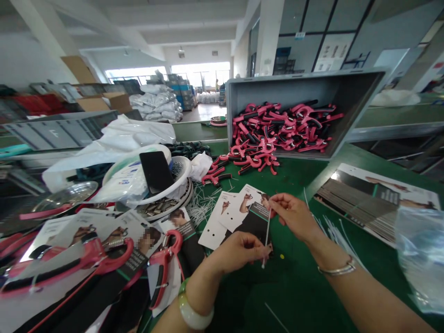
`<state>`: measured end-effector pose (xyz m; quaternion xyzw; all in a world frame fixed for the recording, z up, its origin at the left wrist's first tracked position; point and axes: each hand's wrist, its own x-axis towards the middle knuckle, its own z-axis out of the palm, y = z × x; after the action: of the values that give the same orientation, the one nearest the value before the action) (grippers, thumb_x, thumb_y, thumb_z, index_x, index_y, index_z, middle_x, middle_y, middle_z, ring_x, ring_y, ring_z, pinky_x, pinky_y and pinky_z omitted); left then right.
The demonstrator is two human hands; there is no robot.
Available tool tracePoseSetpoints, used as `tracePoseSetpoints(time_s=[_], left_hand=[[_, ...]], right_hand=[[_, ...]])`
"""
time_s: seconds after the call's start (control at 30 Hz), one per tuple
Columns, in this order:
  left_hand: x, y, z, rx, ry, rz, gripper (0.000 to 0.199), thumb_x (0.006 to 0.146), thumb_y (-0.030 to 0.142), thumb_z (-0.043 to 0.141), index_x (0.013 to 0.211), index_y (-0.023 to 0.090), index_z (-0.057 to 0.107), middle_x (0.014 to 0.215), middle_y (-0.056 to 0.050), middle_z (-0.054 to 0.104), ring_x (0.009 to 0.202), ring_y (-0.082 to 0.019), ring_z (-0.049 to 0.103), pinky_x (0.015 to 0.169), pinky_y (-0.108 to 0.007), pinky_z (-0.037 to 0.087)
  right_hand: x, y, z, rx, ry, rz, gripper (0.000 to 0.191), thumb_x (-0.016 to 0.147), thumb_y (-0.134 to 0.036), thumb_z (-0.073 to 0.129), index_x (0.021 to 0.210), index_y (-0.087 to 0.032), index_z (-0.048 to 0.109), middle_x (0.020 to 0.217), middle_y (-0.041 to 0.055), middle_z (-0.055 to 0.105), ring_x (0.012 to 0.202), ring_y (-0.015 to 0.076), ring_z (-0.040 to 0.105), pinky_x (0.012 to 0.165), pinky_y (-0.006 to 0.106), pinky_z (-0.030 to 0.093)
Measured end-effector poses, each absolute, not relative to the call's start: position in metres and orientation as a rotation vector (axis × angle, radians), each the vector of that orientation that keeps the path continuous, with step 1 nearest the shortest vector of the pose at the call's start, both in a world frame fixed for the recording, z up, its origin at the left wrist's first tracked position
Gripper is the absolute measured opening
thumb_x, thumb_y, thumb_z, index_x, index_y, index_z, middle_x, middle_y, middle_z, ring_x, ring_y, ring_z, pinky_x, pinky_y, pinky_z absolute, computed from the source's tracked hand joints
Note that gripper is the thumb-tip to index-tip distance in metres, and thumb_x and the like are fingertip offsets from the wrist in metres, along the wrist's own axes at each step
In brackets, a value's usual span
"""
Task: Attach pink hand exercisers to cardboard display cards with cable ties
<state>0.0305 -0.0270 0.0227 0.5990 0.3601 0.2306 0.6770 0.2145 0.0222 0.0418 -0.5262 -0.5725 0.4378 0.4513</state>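
A white cable tie [267,231] is pinched by the left-hand fingers [257,249] — the top edge of the printed card [251,222] is held between the pressed right-hand fingers [279,201].

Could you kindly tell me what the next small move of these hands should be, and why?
Probably the right hand should pull the thin white plastic tie snug against the printed card, since the tie runs from its fingers to the left hand, and a nearby pink hand gripper already lies tied to a card.
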Motion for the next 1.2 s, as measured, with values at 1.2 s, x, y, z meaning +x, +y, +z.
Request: tracePoseSetpoints(time_s=[1.2], left_hand=[[-0.017,0.020,-0.002,1.479,1.916,0.710,0.031,0.066,0.044,0.065,0.084,0.018,0.065,0.086,-0.013,0.069,0.084,-0.031,0.061,0.071,-0.034,0.038]], right_hand=[[0.186,0.010,-0.030,-1.014,-1.798,0.784,0.026,0.088,-0.039,0.049,0.085,-0.020,0.066,0.074,0.0030,0.070,0.071,0.0164,0.066,0.068,0.028,0.053]])
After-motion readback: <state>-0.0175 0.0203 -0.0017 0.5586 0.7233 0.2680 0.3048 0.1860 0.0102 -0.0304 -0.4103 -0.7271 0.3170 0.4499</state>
